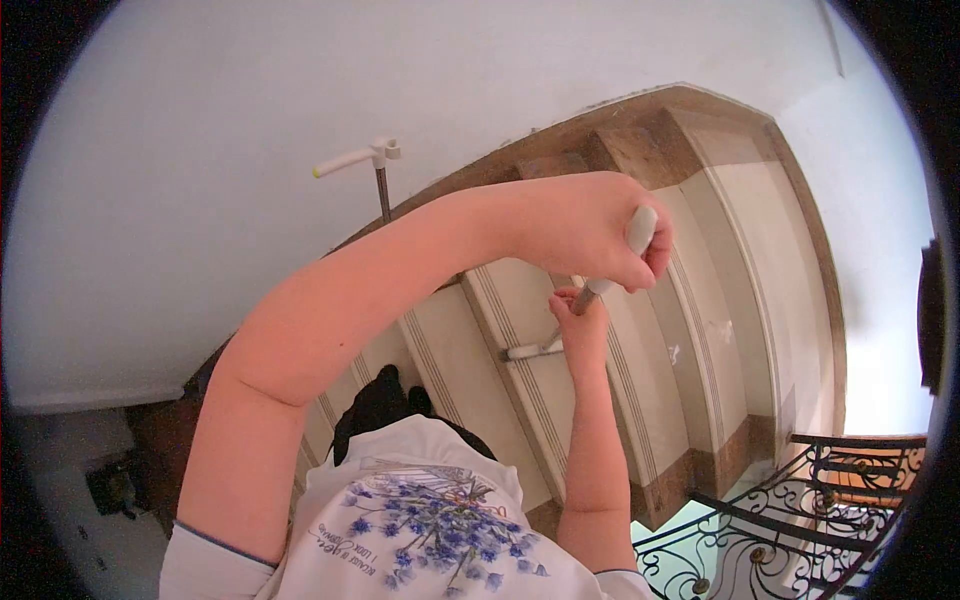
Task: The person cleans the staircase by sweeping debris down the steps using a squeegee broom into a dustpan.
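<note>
My left hand [635, 240] is closed round the pale grip at the top of a broom [644, 222]. Lower on the same stick, my right hand [578, 312] has its fingers wrapped about the metal shaft. The broom slants down and to the left. Its narrow white head, with dark bristles at the end, rests at a stair [520, 420] beyond my right hand. Part of the shaft is hidden behind my hands.
A pole with a white T-shaped handle [350, 161] stands by the wall on the left; its lower end is hidden by my arm. Winding steps curve up to the right, with small white scraps [673, 353] on them. A black wrought-iron railing [770, 520] borders the lower right.
</note>
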Motion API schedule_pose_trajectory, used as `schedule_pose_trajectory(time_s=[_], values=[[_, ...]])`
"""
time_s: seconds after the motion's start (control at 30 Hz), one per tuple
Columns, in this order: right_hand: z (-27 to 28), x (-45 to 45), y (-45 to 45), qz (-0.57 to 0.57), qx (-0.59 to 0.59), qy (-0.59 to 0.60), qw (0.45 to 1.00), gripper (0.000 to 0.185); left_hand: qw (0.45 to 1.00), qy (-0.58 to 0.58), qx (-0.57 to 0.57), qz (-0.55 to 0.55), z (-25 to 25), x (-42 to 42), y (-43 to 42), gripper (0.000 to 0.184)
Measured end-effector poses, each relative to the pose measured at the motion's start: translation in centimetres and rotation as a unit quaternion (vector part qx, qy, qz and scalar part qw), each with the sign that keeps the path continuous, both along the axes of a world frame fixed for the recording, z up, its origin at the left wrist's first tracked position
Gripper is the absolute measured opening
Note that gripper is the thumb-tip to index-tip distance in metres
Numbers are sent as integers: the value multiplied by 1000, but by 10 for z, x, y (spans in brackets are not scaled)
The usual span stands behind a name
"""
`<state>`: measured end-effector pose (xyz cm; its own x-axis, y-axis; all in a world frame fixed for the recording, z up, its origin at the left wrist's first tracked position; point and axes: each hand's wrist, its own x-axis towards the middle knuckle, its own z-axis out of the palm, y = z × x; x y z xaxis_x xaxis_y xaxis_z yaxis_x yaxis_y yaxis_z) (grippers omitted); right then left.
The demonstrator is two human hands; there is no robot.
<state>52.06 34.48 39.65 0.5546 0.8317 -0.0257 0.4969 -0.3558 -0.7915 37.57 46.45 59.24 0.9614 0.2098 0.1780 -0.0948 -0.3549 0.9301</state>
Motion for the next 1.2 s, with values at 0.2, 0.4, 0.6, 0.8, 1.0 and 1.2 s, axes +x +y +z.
schedule_pose_trajectory(time_s=[0.2, 0.4, 0.6, 0.8, 1.0, 1.2], values=[[-25, 22, -30, 5, -82, -1, 997, 15, 995, 11, -88, 55, -42, 13, -9, 12], [-67, 17, -17, 60, -120, -20, 991, 16, 979, 43, -127, 156, -92, -4, -10, 12], [-86, -6, 22, 109, -132, -39, 985, 14, 940, 88, -167, 284, -95, -37, -3, 12], [-91, -26, 52, 169, -129, -73, 974, 16, 913, 108, -159, 360, -92, -64, 2, 11], [-90, -44, 69, 217, -118, -107, 963, 17, 881, 114, -180, 423, -89, -84, -4, 12], [-75, -59, 80, 268, -138, -113, 947, 17, 863, 91, -179, 464, -90, -98, -17, 10]])
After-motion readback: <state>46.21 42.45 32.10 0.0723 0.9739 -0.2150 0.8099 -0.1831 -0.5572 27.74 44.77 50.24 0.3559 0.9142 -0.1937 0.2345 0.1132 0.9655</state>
